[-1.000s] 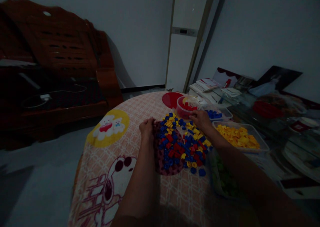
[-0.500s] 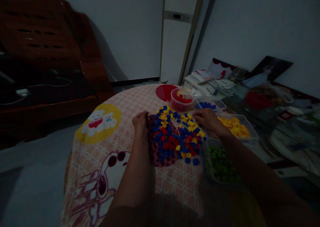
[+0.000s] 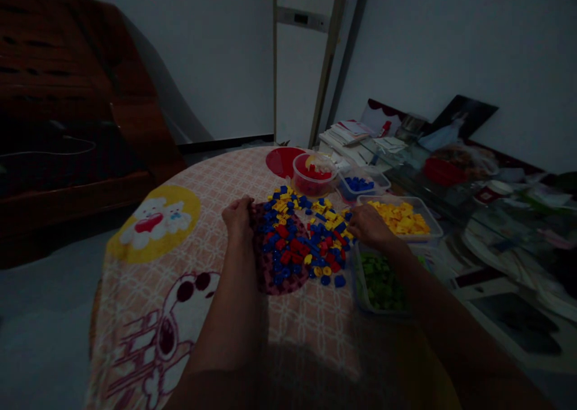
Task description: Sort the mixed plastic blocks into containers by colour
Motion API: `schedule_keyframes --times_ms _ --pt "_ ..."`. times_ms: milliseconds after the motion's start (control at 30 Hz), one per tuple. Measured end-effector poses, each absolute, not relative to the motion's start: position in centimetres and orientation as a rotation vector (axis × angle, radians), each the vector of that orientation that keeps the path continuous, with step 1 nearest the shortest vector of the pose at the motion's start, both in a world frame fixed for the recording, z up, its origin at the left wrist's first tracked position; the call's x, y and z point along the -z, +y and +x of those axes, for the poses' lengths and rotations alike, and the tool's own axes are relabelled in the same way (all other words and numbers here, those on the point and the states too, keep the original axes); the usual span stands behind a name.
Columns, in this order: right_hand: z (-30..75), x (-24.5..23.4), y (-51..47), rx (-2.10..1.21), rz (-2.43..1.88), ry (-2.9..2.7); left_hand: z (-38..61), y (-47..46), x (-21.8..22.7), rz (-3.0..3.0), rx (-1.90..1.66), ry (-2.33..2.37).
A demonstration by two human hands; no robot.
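The table [image 3: 306,326] has a rounded far edge and carries a pink cloth with a white lattice pattern and printed figures. A wooden bench [image 3: 126,85] stands at the left, apart from the table. Beyond the far edge stands a tall white unit [image 3: 297,73] with a small dark panel.

The pile of mixed pieces [image 3: 295,250], in red, blue and yellow, lies spread on the table between the hands. Its left part covers a dark red patterned area [image 3: 288,288]; its right part extends past that area.

The open containers stand along the right side and far end of the pile:
- green box [image 3: 355,281], nearest the person, with green pieces;
- yellow box [image 3: 440,231], beyond the green box, with yellow pieces;
- round tub [image 3: 311,189], at the far end, with red contents;
- blue box [image 3: 386,185], just right of the round tub, with blue pieces.

A red disc [image 3: 280,162] lies flat behind the tub, to its left.

The left hand [image 3: 238,217] is at the pile's left edge, fingers curled. The right hand [image 3: 369,225] is at the pile's right edge, near the yellow and green boxes, fingers drawn together. Whether either hand grips a piece cannot be determined.

Two round blue pieces [image 3: 339,281] lie at the pile's near edge.
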State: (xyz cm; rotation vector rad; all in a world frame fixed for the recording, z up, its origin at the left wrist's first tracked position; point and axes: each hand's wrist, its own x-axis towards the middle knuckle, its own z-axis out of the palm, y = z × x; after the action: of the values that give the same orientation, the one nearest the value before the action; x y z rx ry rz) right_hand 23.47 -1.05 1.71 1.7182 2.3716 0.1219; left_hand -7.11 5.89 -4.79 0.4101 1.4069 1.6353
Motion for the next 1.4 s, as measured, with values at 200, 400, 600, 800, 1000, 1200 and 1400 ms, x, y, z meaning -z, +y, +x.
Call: schedule_keyframes --times_ms 200,400,600,800,1000,1200,1400 --pt "22.3 -2.3 -0.5 -0.11 1.677 2.276 -7.0 5.9 4.6 0.414 -1.634 1.407" --pt "21.9 -2.2 -0.2 -0.101 1.606 2.244 -7.0 5.9 4.7 0.425 -1.634 1.417" --pt "21.9 -1.9 -0.1 -0.119 1.566 2.258 -7.0 5.9 4.6 0.429 -1.626 1.421" --pt "22.1 -1.6 0.0 -0.11 1.604 2.263 -7.0 5.9 4.8 0.439 -1.631 1.409" --pt "22.6 -1.1 0.1 -0.078 1.628 2.293 -7.1 6.0 5.0 0.447 -1.634 1.411" --pt "22.7 -0.7 0.1 -0.105 1.652 2.308 -7.1 6.1 5.0 0.439 -1.609 1.445" --pt "23.2 -0.4 -0.2 -0.081 1.756 2.379 -7.2 6.2 5.1 0.449 -1.628 1.431"
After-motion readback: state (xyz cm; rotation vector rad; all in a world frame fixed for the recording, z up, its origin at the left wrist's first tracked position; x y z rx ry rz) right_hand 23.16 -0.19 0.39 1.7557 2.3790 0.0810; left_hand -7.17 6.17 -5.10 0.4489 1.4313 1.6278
